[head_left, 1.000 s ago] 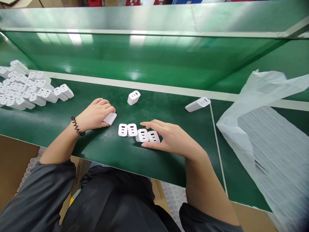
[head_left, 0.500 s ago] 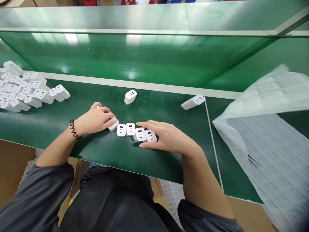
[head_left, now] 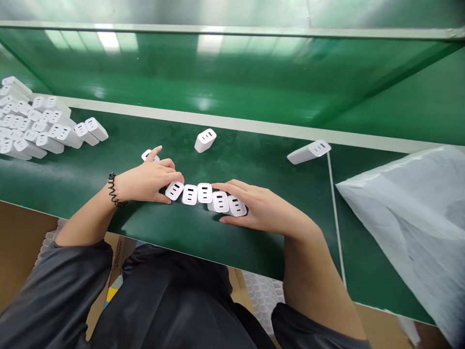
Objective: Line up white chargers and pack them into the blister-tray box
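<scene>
Several white USB chargers stand side by side in a short, bent row on the green bench, port ends up. At the row's left end, my left hand [head_left: 154, 179] pinches a white charger [head_left: 174, 190] between thumb and fingers. Another white charger [head_left: 146, 155] is partly hidden behind that hand's raised finger. My right hand [head_left: 263, 206] closes round the right end of the row, fingers along the far side and thumb on the near side. The end charger [head_left: 237, 206] sits in its grip, beside a neighbouring charger [head_left: 220, 201].
A large cluster of white chargers [head_left: 36, 128] stands at the left. Single chargers stand near the back, one at the middle [head_left: 205, 140] and a tilted one [head_left: 308, 151] farther right. Translucent wrapping [head_left: 410, 203] lies at the right. Boxes are below the bench edge.
The left hand's charger has come upright against the row, its ports now showing. A finger of that hand has lifted. The wrapping at right has dropped lower; the view has shifted slightly.
</scene>
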Demonstrator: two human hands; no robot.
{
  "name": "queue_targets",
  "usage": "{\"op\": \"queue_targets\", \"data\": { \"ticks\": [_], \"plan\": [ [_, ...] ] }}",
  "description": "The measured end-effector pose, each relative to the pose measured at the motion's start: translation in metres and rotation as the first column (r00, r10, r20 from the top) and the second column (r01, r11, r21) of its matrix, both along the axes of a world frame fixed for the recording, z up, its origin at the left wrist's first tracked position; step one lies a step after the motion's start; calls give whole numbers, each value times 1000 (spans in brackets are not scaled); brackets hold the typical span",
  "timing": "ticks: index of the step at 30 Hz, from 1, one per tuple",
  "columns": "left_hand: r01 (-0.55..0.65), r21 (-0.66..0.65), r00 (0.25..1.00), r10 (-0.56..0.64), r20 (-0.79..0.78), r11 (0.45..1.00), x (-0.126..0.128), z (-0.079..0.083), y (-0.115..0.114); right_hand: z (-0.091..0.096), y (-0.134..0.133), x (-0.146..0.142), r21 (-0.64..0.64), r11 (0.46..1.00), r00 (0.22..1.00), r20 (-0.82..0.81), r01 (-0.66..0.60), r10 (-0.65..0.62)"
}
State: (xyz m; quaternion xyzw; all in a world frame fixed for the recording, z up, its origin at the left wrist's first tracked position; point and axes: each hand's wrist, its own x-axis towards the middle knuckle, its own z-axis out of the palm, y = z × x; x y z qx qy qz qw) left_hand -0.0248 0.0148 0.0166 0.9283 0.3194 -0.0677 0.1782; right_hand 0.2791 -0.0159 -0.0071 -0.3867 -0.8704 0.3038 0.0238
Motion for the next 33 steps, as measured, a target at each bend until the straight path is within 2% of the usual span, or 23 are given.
{"op": "queue_targets", "data": {
  "ticks": [3, 9, 18, 22, 28, 33],
  "plan": [
    [12, 37, 1000, -12, -10, 999, 3, -2, -1, -1, 1, 0, 10, 1000, 1000, -5, 7, -7],
    [45, 203, 999, -48, 8, 978, 11, -6, -6, -4, 2, 0, 44, 997, 998, -17, 55, -55],
    [15, 191, 974, -57, 219, 981, 34, -23, -16, -8, 1, -4, 111, 989, 996, -1, 94, -94],
    [3, 195, 973, -48, 227, 981, 37, -25, -19, -9, 1, -3, 81, 993, 996, -18, 89, -88],
    [4, 226, 972, -57, 226, 974, 38, -24, -18, -2, 2, 7, -54, 998, 995, -94, 37, -42],
    [3, 210, 972, -52, 229, 978, 38, -24, -18, -1, 2, 6, -40, 997, 994, -87, 64, -67]
  ]
}}
